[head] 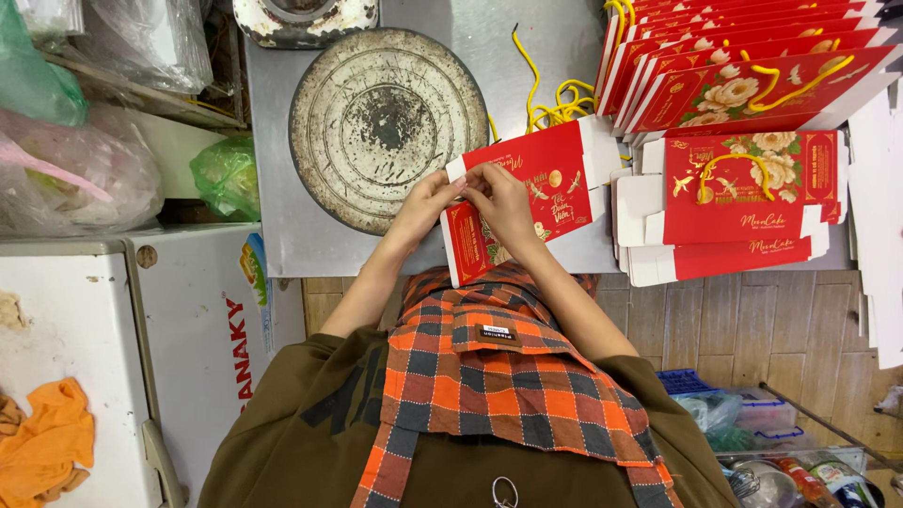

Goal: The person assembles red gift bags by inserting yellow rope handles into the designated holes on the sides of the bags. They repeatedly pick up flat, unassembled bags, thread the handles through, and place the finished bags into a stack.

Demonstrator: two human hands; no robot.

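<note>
Pinching the red flat box (522,202) at its top flap, your left hand (423,209) and right hand (503,202) could tear or crease the thin cardboard if you pull unevenly.

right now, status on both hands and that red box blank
Left hand and right hand both pinch the flat red cardboard box blank at its upper edge. Blank partly over the grey metal table. Round worn metal disc alongside, apart.
</note>
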